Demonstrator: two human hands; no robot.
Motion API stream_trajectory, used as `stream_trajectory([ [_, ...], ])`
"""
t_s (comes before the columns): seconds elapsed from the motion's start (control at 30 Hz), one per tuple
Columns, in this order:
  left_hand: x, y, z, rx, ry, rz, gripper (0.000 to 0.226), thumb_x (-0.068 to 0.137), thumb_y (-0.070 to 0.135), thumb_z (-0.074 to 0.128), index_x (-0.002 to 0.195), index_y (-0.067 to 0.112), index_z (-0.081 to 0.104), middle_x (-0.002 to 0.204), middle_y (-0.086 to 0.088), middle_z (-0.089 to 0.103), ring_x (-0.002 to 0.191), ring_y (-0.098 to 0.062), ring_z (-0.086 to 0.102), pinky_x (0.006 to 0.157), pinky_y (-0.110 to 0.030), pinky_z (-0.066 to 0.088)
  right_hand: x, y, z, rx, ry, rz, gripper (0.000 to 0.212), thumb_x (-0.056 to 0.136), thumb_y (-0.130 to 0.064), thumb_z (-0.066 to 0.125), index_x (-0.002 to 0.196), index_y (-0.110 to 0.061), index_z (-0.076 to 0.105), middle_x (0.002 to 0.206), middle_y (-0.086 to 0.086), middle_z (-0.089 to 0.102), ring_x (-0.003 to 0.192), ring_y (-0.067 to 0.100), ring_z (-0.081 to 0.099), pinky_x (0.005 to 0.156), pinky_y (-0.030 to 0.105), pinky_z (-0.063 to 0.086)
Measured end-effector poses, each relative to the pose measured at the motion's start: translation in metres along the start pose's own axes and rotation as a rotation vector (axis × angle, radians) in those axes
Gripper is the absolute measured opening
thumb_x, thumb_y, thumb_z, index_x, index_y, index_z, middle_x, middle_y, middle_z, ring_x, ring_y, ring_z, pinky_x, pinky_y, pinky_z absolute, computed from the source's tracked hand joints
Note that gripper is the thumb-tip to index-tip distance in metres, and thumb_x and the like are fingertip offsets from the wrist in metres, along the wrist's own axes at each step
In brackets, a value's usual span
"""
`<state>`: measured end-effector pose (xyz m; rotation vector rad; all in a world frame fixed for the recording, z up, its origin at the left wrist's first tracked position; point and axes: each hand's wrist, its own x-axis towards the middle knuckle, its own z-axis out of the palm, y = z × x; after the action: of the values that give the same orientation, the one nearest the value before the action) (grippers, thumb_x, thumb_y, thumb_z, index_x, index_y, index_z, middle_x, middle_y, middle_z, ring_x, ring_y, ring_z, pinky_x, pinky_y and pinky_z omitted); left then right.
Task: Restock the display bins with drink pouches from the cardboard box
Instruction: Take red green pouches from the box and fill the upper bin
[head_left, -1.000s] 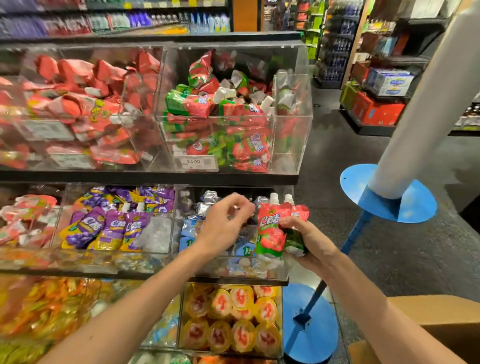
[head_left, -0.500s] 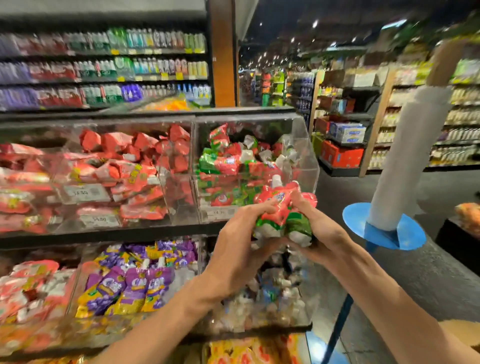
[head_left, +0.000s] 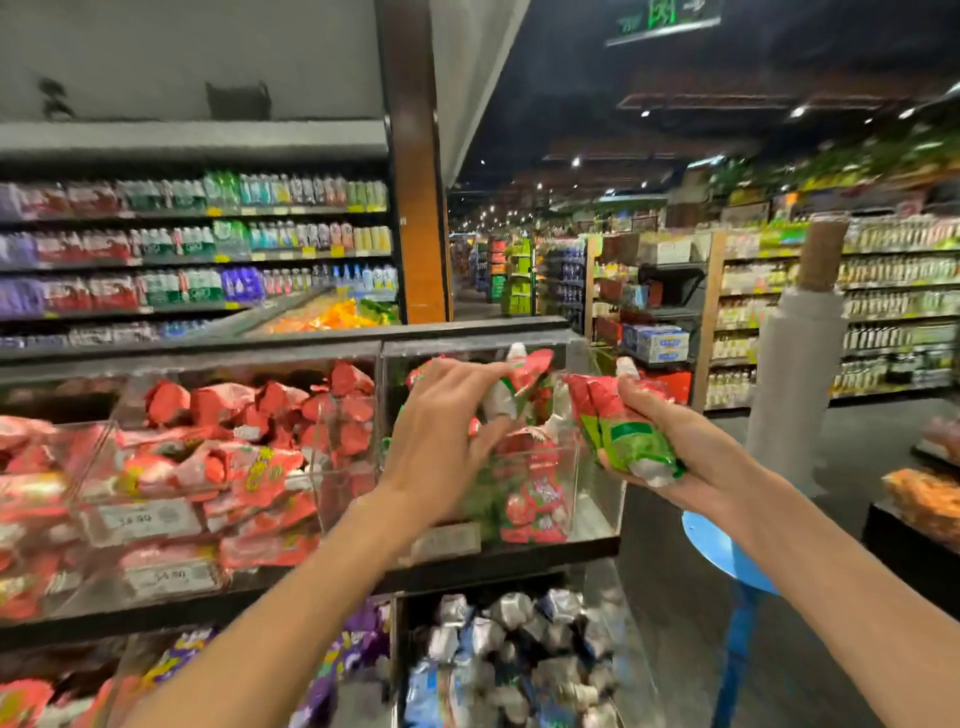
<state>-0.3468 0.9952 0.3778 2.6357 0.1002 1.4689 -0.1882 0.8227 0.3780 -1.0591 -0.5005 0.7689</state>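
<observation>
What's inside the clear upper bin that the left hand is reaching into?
Red-and-green drink pouches with white caps lie loosely piled in the clear bin. The left hand, pinching one pouch at its top, covers the pile's left part. The bin's back is hidden.

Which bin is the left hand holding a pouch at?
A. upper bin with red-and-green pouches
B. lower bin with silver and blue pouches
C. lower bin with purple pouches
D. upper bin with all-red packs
A: the left hand pinches a pouch at the open top of the upper right bin, whose pouches are red and green like it.
</observation>
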Motion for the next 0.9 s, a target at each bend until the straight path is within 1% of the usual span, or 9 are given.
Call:
stream_trajectory([
  [0.1, 0.038, -0.016, 0.017, 0.119, -0.230, -0.028, 0.046, 0.083, 0.025, 0.078, 0.126, 0.019, 0.063, 0.106, 0.002, 0.069, 0.108, -0.019, 0.052, 0.094, -0.035, 0.044, 0.010, -0.011, -0.004, -0.034, -0.009, 0.008, 0.035, 0.082, -0.030, 0.067, 0.104, -0.003, 0.065, 0.085, 0.014, 0.071, 0.051, 0.018, 0.067, 0.047, 0.028, 0.055],
  [0.2, 0.064, -0.028, 0.044, 0.240, -0.378, -0.007, 0.031, 0.084, 0.022, 0.078, 0.113, 0.020, 0.069, 0.095, 0.003, 0.066, 0.102, -0.020, 0.054, 0.085, -0.028, 0.043, 0.023, -0.014, -0.014, -0.027, 0.007, 0.044, 0.028, 0.094, -0.026, 0.061, 0.103, 0.000, 0.062, 0.084, 0.017, 0.066, 0.040, 0.015, 0.062, 0.043, 0.027, 0.054],
  [0.27, 0.074, -0.031, 0.062, 0.333, -0.457, 0.002, 0.025, 0.085, 0.023, 0.077, 0.109, 0.022, 0.071, 0.099, 0.004, 0.067, 0.102, -0.018, 0.054, 0.081, -0.022, 0.037, 0.033, -0.016, -0.022, -0.035, 0.005, 0.060, 0.029, 0.094, -0.027, 0.061, 0.103, 0.001, 0.062, 0.081, 0.016, 0.067, 0.047, 0.018, 0.064, 0.048, 0.030, 0.058],
  [0.33, 0.081, -0.033, 0.078, 0.415, -0.543, 0.036, 0.025, 0.087, 0.028, 0.074, 0.111, 0.026, 0.071, 0.112, 0.004, 0.068, 0.100, -0.014, 0.052, 0.087, -0.022, 0.036, 0.045, -0.017, -0.030, -0.047, 0.009, 0.068, 0.031, 0.091, -0.027, 0.063, 0.105, 0.001, 0.063, 0.084, 0.017, 0.069, 0.057, 0.022, 0.066, 0.053, 0.033, 0.059],
  [0.43, 0.093, -0.038, 0.100, 0.508, -0.612, 0.073, 0.025, 0.090, 0.030, 0.070, 0.115, 0.029, 0.070, 0.118, 0.003, 0.065, 0.108, -0.016, 0.054, 0.094, -0.024, 0.035, 0.056, -0.019, -0.036, -0.062, -0.003, 0.070, 0.040, 0.086, -0.030, 0.066, 0.110, 0.003, 0.063, 0.092, 0.022, 0.067, 0.059, 0.024, 0.067, 0.055, 0.035, 0.058],
  [0.53, 0.101, -0.041, 0.115, 0.471, -0.666, 0.002, 0.027, 0.088, 0.026, 0.072, 0.115, 0.021, 0.070, 0.120, -0.004, 0.063, 0.113, -0.022, 0.056, 0.095, -0.029, 0.044, 0.065, -0.020, -0.041, -0.071, -0.029, 0.058, 0.054, 0.078, -0.031, 0.071, 0.118, 0.005, 0.063, 0.115, 0.030, 0.065, 0.082, 0.034, 0.066, 0.064, 0.041, 0.060],
  [0.67, 0.098, -0.046, 0.123, 0.352, -0.801, -0.169, 0.036, 0.092, 0.024, 0.069, 0.127, 0.014, 0.066, 0.130, -0.014, 0.062, 0.122, -0.029, 0.055, 0.094, -0.034, 0.045, 0.067, -0.020, -0.042, -0.061, -0.052, 0.062, 0.043, 0.078, -0.029, 0.070, 0.108, 0.002, 0.065, 0.098, 0.025, 0.068, 0.062, 0.025, 0.067, 0.048, 0.031, 0.057],
  [0.77, 0.095, -0.052, 0.124, 0.302, -0.797, -0.201, 0.035, 0.096, 0.012, 0.062, 0.131, 0.018, 0.063, 0.137, -0.010, 0.057, 0.128, -0.028, 0.051, 0.101, -0.038, 0.045, 0.068, -0.018, -0.042, -0.026, -0.070, 0.068, 0.030, 0.089, -0.025, 0.064, 0.101, 0.003, 0.064, 0.082, 0.020, 0.067, 0.043, 0.019, 0.062, 0.041, 0.026, 0.052],
  [0.9, 0.097, -0.047, 0.113, 0.178, -0.666, -0.250, 0.036, 0.092, -0.004, 0.059, 0.120, 0.017, 0.069, 0.133, -0.007, 0.061, 0.115, -0.021, 0.060, 0.097, -0.034, 0.051, 0.069, -0.018, -0.037, -0.037, -0.091, 0.069, 0.030, 0.093, -0.023, 0.062, 0.104, 0.005, 0.063, 0.087, 0.024, 0.066, 0.042, 0.020, 0.062, 0.036, 0.025, 0.050],
])
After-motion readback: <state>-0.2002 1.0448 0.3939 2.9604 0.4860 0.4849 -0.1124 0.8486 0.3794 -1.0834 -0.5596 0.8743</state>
